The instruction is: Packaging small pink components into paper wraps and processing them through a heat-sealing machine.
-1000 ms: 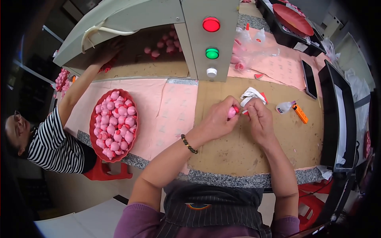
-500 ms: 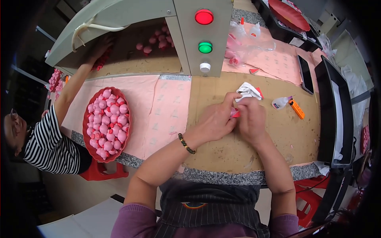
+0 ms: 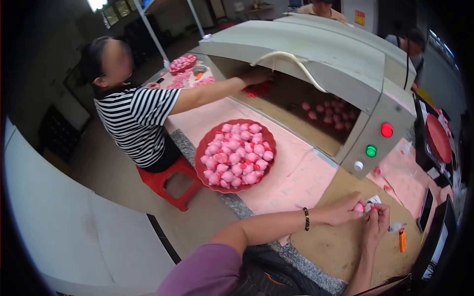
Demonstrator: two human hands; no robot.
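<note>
Pink, probably light and smooth with slight give, one round-bodied figurine [image 3: 359,208] sits clasped in your left hand [image 3: 341,212] over the cardboard [image 3: 323,242]; grip its rounded body. Your right hand [image 3: 379,220] pinches one small red piece [image 3: 374,208] beside it. Nearby lie one orange cutter [image 3: 403,240] and one squeeze bottle [image 3: 396,227]; farther left, one scalloped tray [image 3: 205,142] holds dozens of pink figures [image 3: 234,157], too crowded to count.
</note>
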